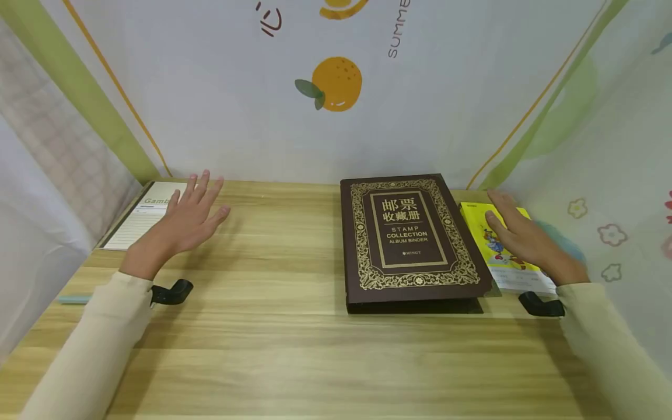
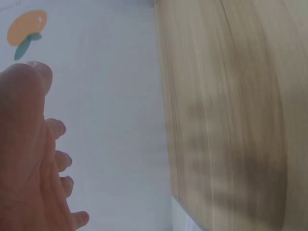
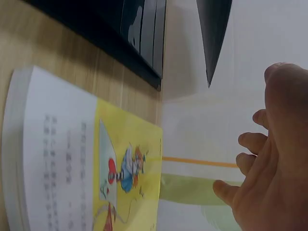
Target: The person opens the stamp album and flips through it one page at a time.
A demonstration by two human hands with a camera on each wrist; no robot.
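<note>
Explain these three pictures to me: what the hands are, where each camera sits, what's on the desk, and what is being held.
There is no machine here: a person works with two bare hands. The big picture comes from a camera on the person's head, looking down at a wooden desk. The other two come from cameras strapped to each wrist, so each shows its own hand from very close.

On the desk lies a brown stamp album, closed. Right of it is a yellow booklet, and at the far left a notepad.

The left hand is spread with straight fingers above the desk near the notepad and holds nothing. The right hand is open over the booklet; the right wrist view shows it lifted clear of the cover. So nothing is held.
</note>
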